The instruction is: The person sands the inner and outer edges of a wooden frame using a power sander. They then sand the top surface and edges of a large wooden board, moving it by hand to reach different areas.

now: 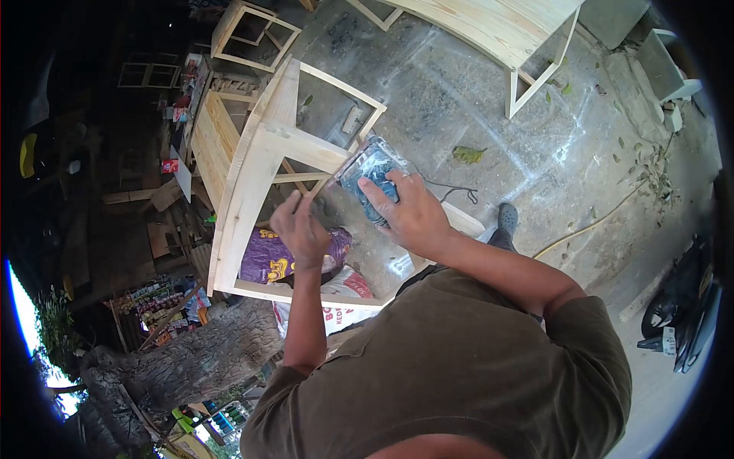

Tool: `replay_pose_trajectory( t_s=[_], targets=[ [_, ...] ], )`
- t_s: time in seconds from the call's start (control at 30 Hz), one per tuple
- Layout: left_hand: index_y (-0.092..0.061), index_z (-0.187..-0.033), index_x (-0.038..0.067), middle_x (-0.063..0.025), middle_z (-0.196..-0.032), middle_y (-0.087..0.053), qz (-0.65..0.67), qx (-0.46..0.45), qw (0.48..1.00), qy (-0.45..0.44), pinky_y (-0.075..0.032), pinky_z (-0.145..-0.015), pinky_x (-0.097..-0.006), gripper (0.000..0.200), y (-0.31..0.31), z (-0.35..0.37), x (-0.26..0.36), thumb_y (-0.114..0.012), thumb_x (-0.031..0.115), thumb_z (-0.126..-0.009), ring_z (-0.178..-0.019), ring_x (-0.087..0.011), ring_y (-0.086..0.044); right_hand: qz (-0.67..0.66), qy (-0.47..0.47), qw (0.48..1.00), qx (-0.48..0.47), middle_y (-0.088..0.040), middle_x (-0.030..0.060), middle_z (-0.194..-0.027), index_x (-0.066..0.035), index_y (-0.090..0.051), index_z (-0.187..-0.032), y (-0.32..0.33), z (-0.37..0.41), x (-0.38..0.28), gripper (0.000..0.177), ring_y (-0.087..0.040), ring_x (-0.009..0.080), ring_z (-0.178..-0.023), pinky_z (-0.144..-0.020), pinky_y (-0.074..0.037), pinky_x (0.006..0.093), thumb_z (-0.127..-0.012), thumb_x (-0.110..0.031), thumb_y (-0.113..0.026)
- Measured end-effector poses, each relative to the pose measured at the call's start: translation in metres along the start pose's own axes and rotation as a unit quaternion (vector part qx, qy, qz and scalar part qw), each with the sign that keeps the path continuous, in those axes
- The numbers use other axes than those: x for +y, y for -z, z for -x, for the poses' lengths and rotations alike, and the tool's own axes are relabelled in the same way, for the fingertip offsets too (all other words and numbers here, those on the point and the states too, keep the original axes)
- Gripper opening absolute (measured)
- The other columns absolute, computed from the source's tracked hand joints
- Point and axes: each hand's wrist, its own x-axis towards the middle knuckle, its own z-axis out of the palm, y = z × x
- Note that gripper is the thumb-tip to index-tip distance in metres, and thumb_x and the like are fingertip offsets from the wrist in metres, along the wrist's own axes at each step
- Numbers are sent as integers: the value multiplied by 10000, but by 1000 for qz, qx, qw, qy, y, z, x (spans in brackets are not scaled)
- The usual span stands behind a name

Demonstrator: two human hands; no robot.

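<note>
My right hand (417,214) is wrapped over a blue, dust-covered power sander (373,167). The sander lies against the end of a crosspiece on a pale wooden furniture frame (248,183). A dark cord (459,190) shows on its far side. My left hand (302,233) is over the frame's opening with its fingers curled and drawn together; whether anything is between them is hidden. Thin wooden slats (294,177) run just beyond those fingertips. Below the left hand lie a purple bag (264,256) and a white and red sack (336,317).
Another wooden piece with a broad top (489,23) stands at the upper right. More wooden frames (256,37) are at the upper left. A tree trunk (199,352) lies lower left. A hose (592,226) crosses the dusty concrete floor (436,99), and a leaf (468,154) lies there.
</note>
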Motion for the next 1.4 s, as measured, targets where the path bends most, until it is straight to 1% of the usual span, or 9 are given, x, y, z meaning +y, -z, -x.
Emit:
replay_pose_trajectory(
  t_s=[0.1,0.37,0.53,0.67,0.77,0.87,1.0,1.1,1.4],
  targets=[
    [-692,-1298,34,-188,-1241,-661,-162,137,975,72,-416,-1076,-514,349,51,-87,-24,-705,180,-981,-1190,-400,-600,-6,-36,999,-14,-546,231,-1318,-196,-510,-1571,-4,27,10,997,-599,399,-1031,-810,-576,467,-669,-132,-929],
    [-749,-1112,79,-122,-968,-749,-158,79,973,146,-559,-789,-485,466,25,-131,-68,-763,519,-960,-911,-371,-730,43,-19,995,92,-550,240,-1276,-118,-468,-1578,-19,-19,-5,946,-607,407,-1046,-849,-571,462,-756,-226,-923],
    [-772,-1161,93,-126,-1047,-776,-17,119,983,135,-559,-790,-502,529,25,-124,-94,-503,543,-1091,-919,-393,-732,51,42,987,146,-522,215,-1195,-87,-423,-1551,-21,-140,-57,945,-624,419,-1062,-774,-620,448,-768,-266,-921],
    [-782,-1161,119,-139,-1077,-778,57,94,977,183,-560,-803,-507,601,30,-128,-108,-344,528,-1136,-944,-405,-727,154,52,986,32,-518,280,-1127,47,-504,-1352,-13,-185,-85,366,-660,479,-984,-761,-618,484,-1024,-113,-508],
    [-789,-1151,138,-107,-1081,-784,20,96,980,175,-547,-831,-525,564,21,-137,-117,-376,522,-1127,-995,-390,-721,172,35,984,-15,-551,291,-1136,27,-521,-1333,-15,-171,-78,420,-661,484,-978,-806,-608,532,-988,-194,-615],
    [-753,-1244,105,-129,-1227,-747,-13,144,982,120,-497,-984,-556,531,10,-145,-125,-469,529,-1094,-1199,-404,-652,188,25,982,10,-523,215,-1216,-69,-458,-1479,-19,-117,-65,855,-631,419,-1091,-767,-633,448,-788,-286,-912],
    [-563,-1492,-30,-282,-1579,-494,-209,228,946,97,-277,-1242,-628,714,-6,-154,-82,-594,522,-1040,-1539,-497,-346,181,-72,981,-13,-519,201,-1260,-72,-416,-1481,-25,-27,-38,834,-657,419,-1100,-815,-627,488,-841,-297,-901],
    [-370,-1580,-140,-420,-1668,-237,-102,95,986,-95,-127,-1299,-651,872,-43,-154,-52,-607,504,-1041,-1596,-574,-133,153,-149,977,-2,-508,219,-1308,-63,-413,-1479,-28,48,-22,830,-656,439,-1100,-854,-621,484,-849,-291,-901],
    [-259,-1599,-186,-437,-1697,-143,17,-77,987,-138,-155,-1290,-670,941,-138,16,64,-608,489,-1044,-1591,-608,-127,123,-313,940,54,-446,308,-1388,2,-295,-1534,-75,294,63,997,-534,499,-1277,-1071,-509,519,-820,-277,-932]
  ],
)
